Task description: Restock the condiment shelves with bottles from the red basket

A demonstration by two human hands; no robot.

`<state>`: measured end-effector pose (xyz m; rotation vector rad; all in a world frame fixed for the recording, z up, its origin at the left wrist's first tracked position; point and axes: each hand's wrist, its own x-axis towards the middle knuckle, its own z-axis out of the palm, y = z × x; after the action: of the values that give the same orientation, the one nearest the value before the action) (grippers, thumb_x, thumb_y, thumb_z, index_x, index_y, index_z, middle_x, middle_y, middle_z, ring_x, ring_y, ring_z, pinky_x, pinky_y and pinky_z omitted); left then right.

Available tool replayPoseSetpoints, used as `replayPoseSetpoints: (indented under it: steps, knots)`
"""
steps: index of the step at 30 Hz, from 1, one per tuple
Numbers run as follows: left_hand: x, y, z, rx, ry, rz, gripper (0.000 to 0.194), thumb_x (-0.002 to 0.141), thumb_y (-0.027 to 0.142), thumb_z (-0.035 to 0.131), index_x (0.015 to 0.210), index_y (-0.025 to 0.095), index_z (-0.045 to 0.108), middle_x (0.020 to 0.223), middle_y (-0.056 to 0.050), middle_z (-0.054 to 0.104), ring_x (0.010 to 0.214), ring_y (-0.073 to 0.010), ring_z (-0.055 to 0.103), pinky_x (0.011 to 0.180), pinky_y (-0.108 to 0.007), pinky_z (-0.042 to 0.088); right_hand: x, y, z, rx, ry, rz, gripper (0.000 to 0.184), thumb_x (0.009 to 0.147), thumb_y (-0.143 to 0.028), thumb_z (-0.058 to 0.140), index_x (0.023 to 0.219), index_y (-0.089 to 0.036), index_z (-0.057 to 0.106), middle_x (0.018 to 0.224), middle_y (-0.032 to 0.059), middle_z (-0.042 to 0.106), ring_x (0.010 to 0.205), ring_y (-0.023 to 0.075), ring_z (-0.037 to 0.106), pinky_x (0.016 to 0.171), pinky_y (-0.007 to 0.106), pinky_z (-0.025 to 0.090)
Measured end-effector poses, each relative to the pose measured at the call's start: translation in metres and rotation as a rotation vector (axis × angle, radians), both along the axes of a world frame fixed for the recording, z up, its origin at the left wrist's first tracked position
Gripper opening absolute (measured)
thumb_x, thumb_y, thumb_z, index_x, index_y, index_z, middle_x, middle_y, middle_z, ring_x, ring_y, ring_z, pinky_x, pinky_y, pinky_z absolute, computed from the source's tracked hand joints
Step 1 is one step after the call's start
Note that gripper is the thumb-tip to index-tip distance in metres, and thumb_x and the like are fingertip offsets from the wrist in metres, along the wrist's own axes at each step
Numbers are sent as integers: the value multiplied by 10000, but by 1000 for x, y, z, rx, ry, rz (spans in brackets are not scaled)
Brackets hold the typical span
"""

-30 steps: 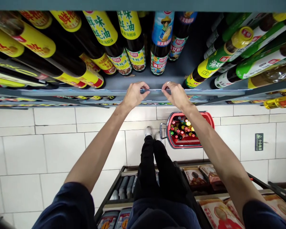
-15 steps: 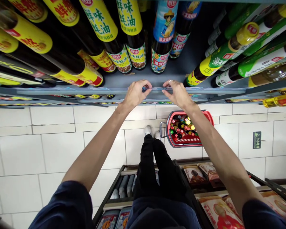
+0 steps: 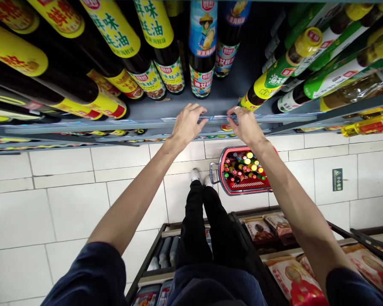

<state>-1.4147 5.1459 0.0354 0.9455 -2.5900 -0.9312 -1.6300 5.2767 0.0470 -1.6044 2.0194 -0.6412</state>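
Both my arms reach out to the front edge of a grey shelf (image 3: pixel 140 123). My left hand (image 3: pixel 187 125) has its fingers curled over the clear label strip (image 3: pixel 217 117) on that edge. My right hand (image 3: pixel 245 125), with a ring on one finger, pinches the same strip a little to the right. The hands are about a hand's width apart. Just behind them stand dark sauce bottles with yellow labels (image 3: pixel 161 63) and a blue-labelled bottle (image 3: pixel 201 51).
Green-labelled bottles (image 3: pixel 284 68) lean at the right of the shelf. A red basket (image 3: pixel 245 191) full of small bottles sits on the white tiled floor (image 3: pixel 67 204) by my feet. My black-trousered legs (image 3: pixel 207 225) stand against a lower rack of packets (image 3: pixel 293 276).
Both hands have crept slightly up and right along the shelf edge. My left fingers now lie further over the strip. The view has shifted, bringing the bottles closer.
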Motion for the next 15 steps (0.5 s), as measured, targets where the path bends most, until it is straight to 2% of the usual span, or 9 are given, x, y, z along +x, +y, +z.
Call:
replayPoseSetpoints:
  steps: [3, 6, 11, 15]
  knots:
    - [14, -9, -2, -38, 1, 47, 155, 929, 290, 689, 1068, 228, 721, 1070, -89, 727, 1076, -274, 649, 987, -435, 532, 9, -3, 8, 0, 27, 12, 283, 997, -313, 554, 1227, -188, 661, 1232, 145, 697, 1179, 326, 641, 1094, 490, 499]
    - [32, -18, 0, -7, 20, 88, 138, 920, 307, 686, 1006, 207, 724, 990, -71, 725, 960, -229, 663, 924, -377, 541, 29, -15, 15, 0, 53, 70, 280, 999, -283, 551, 1247, -202, 655, 1280, 128, 693, 1221, 309, 627, 1087, 463, 504]
    - [38, -19, 7, 12, -6, 47, 103, 936, 251, 621, 921, 190, 703, 932, -62, 696, 897, -207, 653, 880, -339, 517, 56, -35, 14, 79, 110, 79, 213, 1004, -220, 506, 1138, -198, 670, 1131, 104, 748, 997, 282, 683, 905, 425, 547]
    - [40, -18, 13, -41, -68, -29, 103, 965, 234, 582, 965, 209, 682, 998, -72, 687, 955, -234, 648, 871, -350, 503, 58, -36, 7, 49, 110, 98, 188, 1017, -229, 497, 1100, -223, 666, 1098, 72, 751, 958, 247, 682, 868, 380, 527]
